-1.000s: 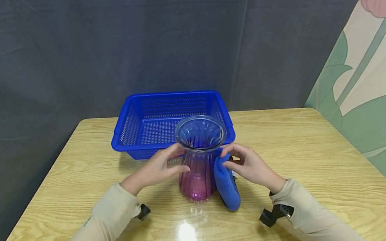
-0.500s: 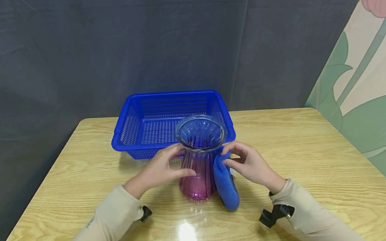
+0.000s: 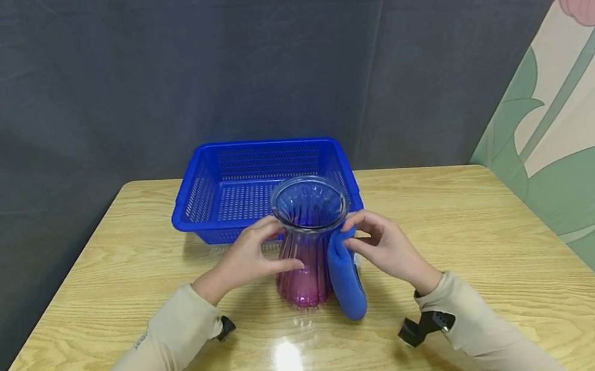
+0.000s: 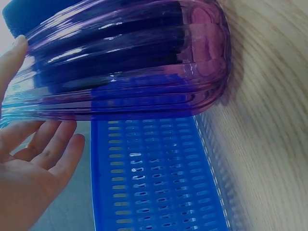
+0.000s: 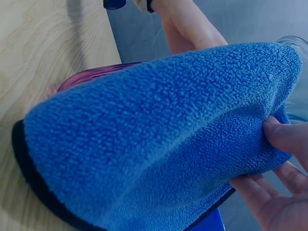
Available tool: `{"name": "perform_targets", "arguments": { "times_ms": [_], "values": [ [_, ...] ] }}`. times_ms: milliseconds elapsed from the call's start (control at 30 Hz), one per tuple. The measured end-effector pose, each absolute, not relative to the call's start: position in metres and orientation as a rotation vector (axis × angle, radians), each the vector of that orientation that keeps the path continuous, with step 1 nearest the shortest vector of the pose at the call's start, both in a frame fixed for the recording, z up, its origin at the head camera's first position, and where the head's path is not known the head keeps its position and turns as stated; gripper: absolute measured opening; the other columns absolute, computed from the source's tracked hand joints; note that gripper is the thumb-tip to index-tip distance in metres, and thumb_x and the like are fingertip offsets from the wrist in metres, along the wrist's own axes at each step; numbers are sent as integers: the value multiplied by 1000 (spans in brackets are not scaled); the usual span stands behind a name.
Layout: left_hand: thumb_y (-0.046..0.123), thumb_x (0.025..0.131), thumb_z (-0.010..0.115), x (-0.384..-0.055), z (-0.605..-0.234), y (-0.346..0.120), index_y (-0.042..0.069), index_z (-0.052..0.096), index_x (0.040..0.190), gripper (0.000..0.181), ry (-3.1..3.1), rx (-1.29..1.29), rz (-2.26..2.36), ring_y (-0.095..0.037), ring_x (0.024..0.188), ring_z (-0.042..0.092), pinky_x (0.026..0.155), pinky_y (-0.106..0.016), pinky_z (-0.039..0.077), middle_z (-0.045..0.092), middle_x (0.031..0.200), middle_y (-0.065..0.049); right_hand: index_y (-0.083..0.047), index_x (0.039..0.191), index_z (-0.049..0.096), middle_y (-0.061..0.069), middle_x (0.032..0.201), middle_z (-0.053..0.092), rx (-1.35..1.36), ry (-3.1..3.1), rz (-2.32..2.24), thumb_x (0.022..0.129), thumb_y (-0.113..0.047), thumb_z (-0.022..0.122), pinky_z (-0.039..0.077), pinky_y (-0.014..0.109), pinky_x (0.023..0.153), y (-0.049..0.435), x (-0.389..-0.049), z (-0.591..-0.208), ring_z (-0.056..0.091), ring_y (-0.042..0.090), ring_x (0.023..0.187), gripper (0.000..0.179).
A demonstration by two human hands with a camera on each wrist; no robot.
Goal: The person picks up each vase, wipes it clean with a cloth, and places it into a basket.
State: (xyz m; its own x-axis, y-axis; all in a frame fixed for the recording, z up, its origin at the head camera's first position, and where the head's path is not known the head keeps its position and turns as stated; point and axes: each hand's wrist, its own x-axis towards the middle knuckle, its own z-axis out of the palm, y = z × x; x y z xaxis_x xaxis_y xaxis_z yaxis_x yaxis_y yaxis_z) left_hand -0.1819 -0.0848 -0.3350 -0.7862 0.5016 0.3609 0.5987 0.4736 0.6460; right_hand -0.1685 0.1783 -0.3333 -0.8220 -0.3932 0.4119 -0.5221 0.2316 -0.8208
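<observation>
1. A tall glass vase (image 3: 305, 272) stands upright on the wooden table (image 3: 469, 210). It is blue at the top and pink at the bottom, with long ridges down its sides.
2. The left hand (image 3: 253, 255) holds the vase around its middle. The thumb is on the near side and the other fingers go around the far side.
3. The right hand (image 3: 386, 250) pinches the top of a fuzzy blue cloth (image 3: 347, 286) between its thumb and fingers.
4. The cloth hangs down just beside the vase, on its right. It has a black edge. I cannot tell if its bottom touches the table.
5. A blue basket (image 3: 203, 224) with lots of little holes sits on the table behind the vase.
6. The person wears light tan sleeves (image 3: 169, 341).
7. A dark curtain (image 3: 155, 73) hangs at the back, and a big pink and green flower picture (image 3: 591, 179) is on the right.
</observation>
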Motion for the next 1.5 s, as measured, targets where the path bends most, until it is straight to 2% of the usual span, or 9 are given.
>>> {"name": "perform_targets", "arguments": {
  "times_ms": [133,333,500,700,867,1000,1200,1500],
  "values": [
    [27,66,84,-182,-334,-85,4,62,117,60,-2597,-969,-1209,-26,108,62,96,-40,52,62,120,-11,7,97,56,-6,97,58,878,-2349,1667,81,13,61,57,16,78,177,-169,-330,58,-4,87,17],
    [28,66,84,-182,-335,-85,5,62,118,62,-2602,-968,-1210,-26,107,62,96,-40,52,62,121,-11,11,97,54,-16,96,59,909,-2293,1710,82,12,61,57,15,77,176,-170,-326,59,-4,88,16],
    [29,65,84,-182,-335,-85,6,62,117,61,-2601,-961,-1209,-25,106,62,96,-40,52,63,119,-10,11,98,53,-17,99,61,915,-2256,1746,84,10,60,57,16,77,176,-169,-322,60,-2,93,16],
    [27,65,84,-181,-334,-84,4,61,117,62,-2583,-969,-1234,-26,105,63,95,-40,52,64,115,-12,-1,98,57,-16,103,63,887,-2223,1794,85,8,60,56,14,73,175,-167,-317,61,0,96,16],
    [26,65,84,-181,-335,-84,3,61,116,61,-2579,-974,-1257,-26,104,63,95,-40,53,65,113,-12,-15,97,59,-17,106,63,817,-2215,1807,85,6,60,53,12,69,177,-166,-314,60,-1,99,24],
    [26,65,84,-181,-335,-84,3,61,116,61,-2581,-974,-1253,-25,103,63,95,-39,53,65,112,-12,-20,96,60,-17,106,63,755,-2194,1832,86,7,59,50,11,69,178,-165,-311,60,-1,100,29],
    [26,65,85,-182,-335,-83,4,62,115,60,-2592,-963,-1259,-24,103,63,94,-38,54,65,112,-11,-23,97,59,-17,105,62,673,-2191,1835,86,8,57,50,10,77,180,-162,-307,59,-3,108,32],
    [26,65,85,-183,-335,-84,4,62,115,59,-2590,-960,-1259,-24,104,63,94,-38,54,65,113,-11,-19,98,59,-15,107,62,725,-2146,1847,85,11,56,49,11,69,178,-163,-311,60,0,107,33]
  ]
}}
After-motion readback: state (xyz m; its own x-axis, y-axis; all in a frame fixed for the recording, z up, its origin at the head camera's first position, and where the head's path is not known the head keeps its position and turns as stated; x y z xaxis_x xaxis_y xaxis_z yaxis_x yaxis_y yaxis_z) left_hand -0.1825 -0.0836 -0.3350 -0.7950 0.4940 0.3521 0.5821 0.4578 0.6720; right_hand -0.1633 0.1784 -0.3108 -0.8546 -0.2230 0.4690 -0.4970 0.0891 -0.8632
